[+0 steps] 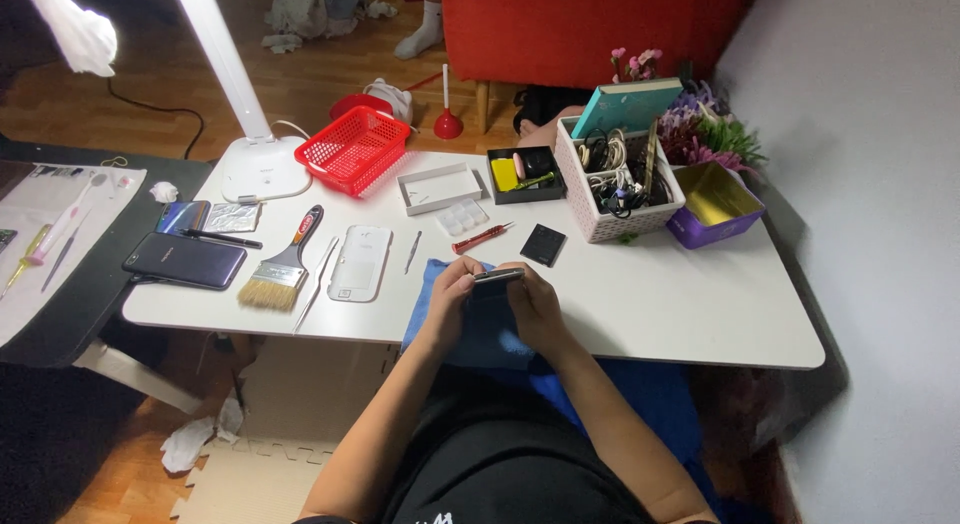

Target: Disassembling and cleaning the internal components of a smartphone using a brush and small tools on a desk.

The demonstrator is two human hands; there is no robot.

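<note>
At the near edge of the white table (640, 314), left hand (447, 306) and right hand (535, 306) clamp a slim dark phone (497, 277) edge-up, fingers closed around it; an even grip over the blue cloth (425, 294) seems wise.

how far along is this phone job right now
Done: the white back cover lies off on the table, and a small dark flat part lies apart near the red screwdriver. In hand: left hand and right hand grip the phone edge-on over the blue cloth. Left: cover and part remain off.
</note>
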